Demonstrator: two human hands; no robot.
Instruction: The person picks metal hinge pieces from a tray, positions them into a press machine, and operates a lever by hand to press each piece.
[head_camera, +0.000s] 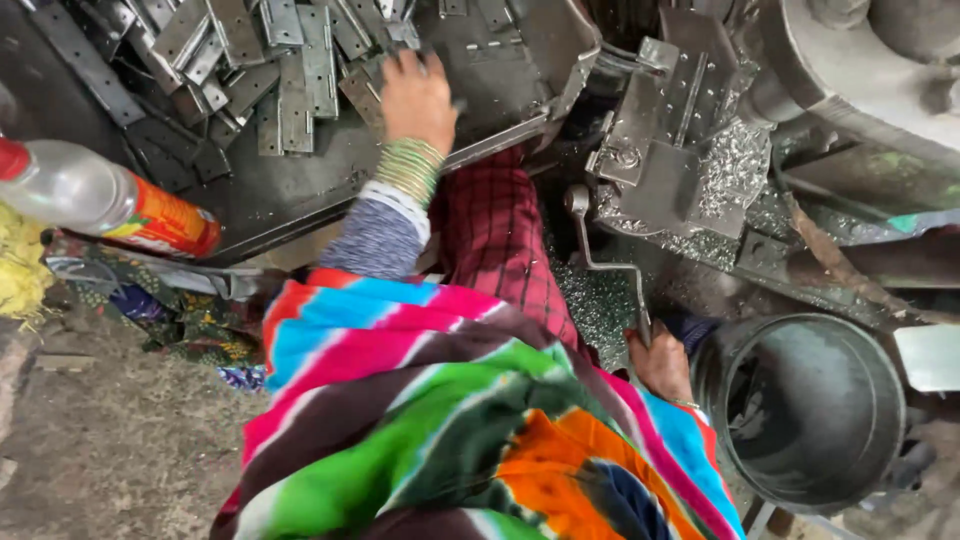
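Far left: plastic bottle (100, 200) with orange label lying on its side at the edge of the tray (300, 190). Tray holds a heap of flat metal hinges (290, 75). Left hand (418, 95), green bangles (408, 168) on the wrist, rests palm-down on the hinges, fingers spread into the pile; can't tell if it pinches one. Right of that, press fixture (665, 150) covered in metal shavings. Right hand (660, 362) wrapped around the lower end of the bent lever (610, 265). Grey bucket (810, 410) just beside it.
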